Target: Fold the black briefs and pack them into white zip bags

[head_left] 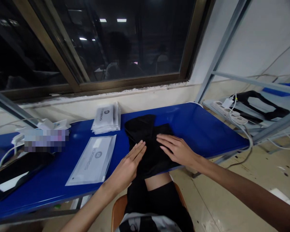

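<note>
As left hand [127, 169] and right hand [177, 149] press, black fabric [151, 151] lies flat.

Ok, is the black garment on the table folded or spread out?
Folded over on itself: the black garment lies in overlapping layers on the blue table, under the left hand and right hand.

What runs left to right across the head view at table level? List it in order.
black flat item → clear printed packet → left hand → black cloth → right hand → white power strip
</note>
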The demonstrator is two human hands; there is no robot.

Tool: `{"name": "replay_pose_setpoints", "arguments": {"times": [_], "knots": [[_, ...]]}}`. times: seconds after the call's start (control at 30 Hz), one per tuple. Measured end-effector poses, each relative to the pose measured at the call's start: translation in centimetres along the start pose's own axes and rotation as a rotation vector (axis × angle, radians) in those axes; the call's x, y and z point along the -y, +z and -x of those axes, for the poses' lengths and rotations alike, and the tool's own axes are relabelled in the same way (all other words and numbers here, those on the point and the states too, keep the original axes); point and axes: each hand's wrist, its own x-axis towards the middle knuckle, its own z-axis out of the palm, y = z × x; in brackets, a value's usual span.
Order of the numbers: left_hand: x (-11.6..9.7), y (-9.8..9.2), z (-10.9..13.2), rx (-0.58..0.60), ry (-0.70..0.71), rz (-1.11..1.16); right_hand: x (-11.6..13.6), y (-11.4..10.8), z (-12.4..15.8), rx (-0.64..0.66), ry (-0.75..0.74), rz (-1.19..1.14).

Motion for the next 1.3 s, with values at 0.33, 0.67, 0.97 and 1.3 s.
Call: {"name": "replay_pose_setpoints", "arguments": {"times": [0.33, 0.67, 0.97, 1.3], "knots": [[-1.5, -0.2, 2.6, -0.053, -0.042, -0.172, 0.3, -0.9, 0.4, 0.219, 0.040, -0.082], [-4.4, 3.1, 4.7, -0.060, -0.028, -0.327, 1.4, 5.3, -14.9, 0.639, 0.288, -1.427], [-4.5, 0.2, 3.7, -0.139, -0.073, -0.160, -5.8, 7.1, -20.1, 0.070, 0.472, -0.704], [6.4, 3.5, -5.4, -0.073, -0.284, -0.224, -5.4, 7.3, -14.6, 0.217, 0.327, -0.127]]}}
